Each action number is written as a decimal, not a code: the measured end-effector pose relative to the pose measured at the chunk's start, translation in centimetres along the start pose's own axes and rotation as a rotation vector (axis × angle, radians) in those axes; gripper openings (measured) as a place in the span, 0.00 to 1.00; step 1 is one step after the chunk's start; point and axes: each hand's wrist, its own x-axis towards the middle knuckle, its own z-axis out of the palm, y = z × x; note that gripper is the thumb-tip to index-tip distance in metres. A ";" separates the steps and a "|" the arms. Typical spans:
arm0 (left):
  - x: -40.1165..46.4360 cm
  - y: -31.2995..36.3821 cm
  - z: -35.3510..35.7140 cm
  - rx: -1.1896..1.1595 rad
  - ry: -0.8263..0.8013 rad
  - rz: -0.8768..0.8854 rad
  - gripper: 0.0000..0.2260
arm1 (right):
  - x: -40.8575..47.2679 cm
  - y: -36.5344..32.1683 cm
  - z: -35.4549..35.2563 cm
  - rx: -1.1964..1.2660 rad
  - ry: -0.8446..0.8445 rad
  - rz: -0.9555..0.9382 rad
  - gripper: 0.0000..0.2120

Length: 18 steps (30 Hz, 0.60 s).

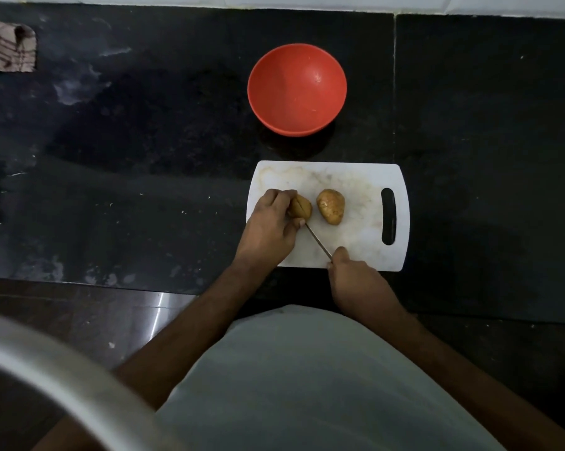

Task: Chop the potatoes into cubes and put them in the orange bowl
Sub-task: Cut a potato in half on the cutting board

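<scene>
Two brown potatoes lie on a white cutting board. My left hand grips the left potato, which shows a cut line across its top. A thin knife runs from that potato back to my right hand, which is closed around its handle at the board's near edge. The second potato sits whole just to the right, untouched. An orange bowl stands empty on the counter beyond the board.
The board and bowl rest on a black stone counter. A striped cloth lies at the far left. A blurred metal rim fills the lower left corner. White tiles line the back edge.
</scene>
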 end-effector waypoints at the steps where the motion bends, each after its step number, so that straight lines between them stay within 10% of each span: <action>1: -0.2 -0.1 0.0 -0.013 0.014 -0.007 0.21 | -0.1 0.2 0.1 0.026 0.003 -0.016 0.07; 18: -1.5 -0.4 -0.1 -0.248 0.168 -0.101 0.16 | 0.3 -0.6 -0.7 0.021 0.270 -0.222 0.10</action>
